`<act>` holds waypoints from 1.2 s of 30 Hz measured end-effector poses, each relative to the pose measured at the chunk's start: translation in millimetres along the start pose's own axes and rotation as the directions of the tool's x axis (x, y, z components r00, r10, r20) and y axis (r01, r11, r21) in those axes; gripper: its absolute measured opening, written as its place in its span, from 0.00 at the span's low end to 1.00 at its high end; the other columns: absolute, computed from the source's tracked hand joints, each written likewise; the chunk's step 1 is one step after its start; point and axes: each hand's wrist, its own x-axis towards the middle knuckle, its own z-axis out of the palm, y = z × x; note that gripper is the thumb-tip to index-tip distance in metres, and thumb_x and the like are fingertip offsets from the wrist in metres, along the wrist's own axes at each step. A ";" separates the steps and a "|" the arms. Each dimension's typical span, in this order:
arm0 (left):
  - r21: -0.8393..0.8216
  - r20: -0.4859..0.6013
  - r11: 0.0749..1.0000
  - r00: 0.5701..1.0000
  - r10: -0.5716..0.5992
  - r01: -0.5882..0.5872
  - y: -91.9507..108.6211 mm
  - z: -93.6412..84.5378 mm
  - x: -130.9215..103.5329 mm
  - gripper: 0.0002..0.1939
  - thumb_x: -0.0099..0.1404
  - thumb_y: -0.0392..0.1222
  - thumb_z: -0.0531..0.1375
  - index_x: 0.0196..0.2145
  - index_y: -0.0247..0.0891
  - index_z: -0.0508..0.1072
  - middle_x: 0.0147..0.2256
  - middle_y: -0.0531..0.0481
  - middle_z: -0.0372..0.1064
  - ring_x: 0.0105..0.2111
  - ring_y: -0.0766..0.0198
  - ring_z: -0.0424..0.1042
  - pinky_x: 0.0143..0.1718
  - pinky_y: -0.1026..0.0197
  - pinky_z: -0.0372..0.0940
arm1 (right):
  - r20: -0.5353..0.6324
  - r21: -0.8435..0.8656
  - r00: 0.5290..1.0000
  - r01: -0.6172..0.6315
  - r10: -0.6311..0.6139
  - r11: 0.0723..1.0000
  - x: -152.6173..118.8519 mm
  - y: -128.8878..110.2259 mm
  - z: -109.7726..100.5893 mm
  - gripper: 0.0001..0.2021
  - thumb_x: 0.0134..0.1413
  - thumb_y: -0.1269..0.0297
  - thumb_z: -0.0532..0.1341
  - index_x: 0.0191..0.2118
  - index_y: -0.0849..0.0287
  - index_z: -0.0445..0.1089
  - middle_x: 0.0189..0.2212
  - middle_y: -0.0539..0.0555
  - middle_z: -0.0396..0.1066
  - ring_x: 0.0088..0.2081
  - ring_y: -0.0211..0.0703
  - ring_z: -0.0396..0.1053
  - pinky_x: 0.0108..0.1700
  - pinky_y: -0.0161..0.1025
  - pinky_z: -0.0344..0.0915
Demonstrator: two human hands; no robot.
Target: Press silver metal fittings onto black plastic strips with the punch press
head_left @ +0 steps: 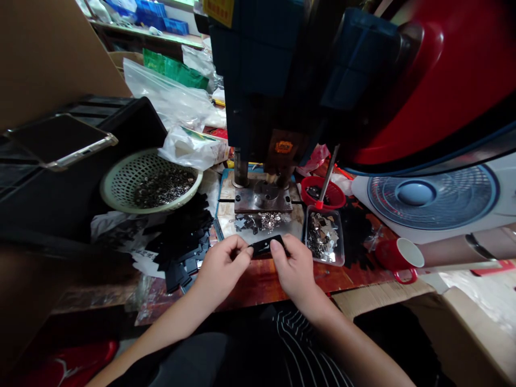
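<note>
A flat black strip [266,245] with a small light spot on it is held level between my two hands. My left hand [228,262] pinches its left end, thumb against the curled fingers. At the other end, my right hand [294,263] grips it with the thumb on top. Just beyond the strip is the press bed [296,220], scattered with small shiny metal pieces [269,220]. Above these sits a steel die block [262,198] under the blue press [258,70]. What my fingertips touch underneath is hidden.
Left of my hands lies a pile of black strips [181,258], with a pale green basket [107,188] of metal bits behind. On the right stand a clear tray [342,252] of metal parts, a red basket [336,200], a red mug [389,253] and a fan [427,196]. A phone [60,140] lies far left.
</note>
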 end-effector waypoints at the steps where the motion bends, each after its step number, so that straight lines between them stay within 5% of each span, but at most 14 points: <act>1: 0.006 0.000 1.000 1.000 0.002 -0.002 0.4 0.0 -0.1 0.11 0.57 0.45 0.56 0.20 0.39 0.63 0.20 0.56 0.58 0.23 0.67 0.58 0.25 0.64 0.52 | 0.001 -0.001 1.000 0.012 -0.012 1.000 -0.2 0.1 -0.2 0.17 0.59 0.58 0.52 0.21 0.57 0.56 0.20 0.48 0.56 0.25 0.36 0.55 0.30 0.36 0.51; 6: -0.038 0.069 0.999 0.997 0.032 -0.030 1.8 -1.7 -1.6 0.10 0.58 0.44 0.54 0.22 0.38 0.64 0.20 0.56 0.58 0.23 0.67 0.57 0.26 0.65 0.53 | 0.054 0.237 0.988 -0.154 0.145 0.959 2.4 4.0 0.0 0.17 0.58 0.55 0.52 0.21 0.57 0.55 0.19 0.46 0.54 0.24 0.35 0.53 0.28 0.34 0.51; 12: -0.214 0.132 0.976 0.991 -0.005 0.034 -5.5 0.0 0.7 0.11 0.59 0.45 0.56 0.23 0.37 0.65 0.20 0.57 0.59 0.23 0.69 0.58 0.26 0.66 0.54 | 0.273 0.586 0.922 -0.387 0.276 0.712 9.0 17.1 5.2 0.15 0.55 0.53 0.56 0.24 0.59 0.63 0.19 0.45 0.59 0.24 0.34 0.57 0.30 0.33 0.54; 16: -0.373 0.192 0.909 0.974 -0.121 0.187 -7.1 3.9 7.0 0.13 0.59 0.50 0.57 0.26 0.37 0.67 0.22 0.54 0.66 0.25 0.67 0.65 0.28 0.65 0.59 | 0.281 0.671 0.908 -0.417 0.309 0.613 11.4 20.7 5.7 0.13 0.53 0.54 0.58 0.35 0.59 0.71 0.16 0.43 0.58 0.21 0.33 0.56 0.29 0.33 0.56; 20: -0.512 0.267 0.790 0.937 -0.225 0.336 -3.7 5.2 14.4 0.14 0.56 0.51 0.61 0.32 0.37 0.69 0.27 0.51 0.70 0.28 0.65 0.69 0.31 0.64 0.62 | 0.379 0.697 0.889 -0.457 0.257 0.552 11.6 21.2 2.3 0.15 0.49 0.54 0.63 0.40 0.57 0.73 0.23 0.49 0.71 0.28 0.38 0.68 0.37 0.38 0.64; 23: -0.523 0.209 0.802 0.955 -0.209 0.290 -1.6 4.1 20.9 0.16 0.50 0.44 0.66 0.37 0.37 0.70 0.29 0.53 0.70 0.30 0.66 0.69 0.34 0.64 0.62 | 0.355 0.666 0.911 -0.403 0.209 0.628 12.7 23.5 1.5 0.13 0.48 0.54 0.63 0.37 0.56 0.74 0.32 0.51 0.74 0.36 0.42 0.70 0.43 0.41 0.64; 29: -0.321 0.137 0.928 0.979 -0.153 0.190 -7.4 1.5 35.4 0.23 0.52 0.45 0.63 0.46 0.37 0.71 0.27 0.54 0.68 0.28 0.65 0.68 0.33 0.62 0.62 | 0.292 0.552 0.929 -0.357 0.226 0.754 23.2 31.4 8.1 0.13 0.50 0.61 0.61 0.43 0.55 0.71 0.34 0.51 0.73 0.36 0.40 0.70 0.41 0.38 0.65; 33: -0.001 0.028 1.000 1.000 -0.001 0.001 -10.8 1.8 59.0 0.15 0.55 0.45 0.60 0.39 0.38 0.75 0.27 0.53 0.69 0.29 0.63 0.68 0.32 0.61 0.62 | 0.185 0.300 0.979 -0.134 0.080 0.944 46.2 39.4 10.0 0.10 0.54 0.66 0.57 0.41 0.55 0.72 0.39 0.52 0.74 0.42 0.42 0.69 0.47 0.40 0.63; 36: 0.159 -0.020 0.978 0.990 0.137 -0.132 -7.9 4.2 87.8 0.11 0.57 0.44 0.57 0.37 0.40 0.75 0.32 0.51 0.72 0.33 0.61 0.70 0.37 0.59 0.63 | 0.083 0.098 0.995 0.054 -0.062 0.994 75.1 48.8 12.8 0.09 0.55 0.68 0.56 0.39 0.55 0.73 0.36 0.52 0.73 0.41 0.42 0.69 0.46 0.40 0.63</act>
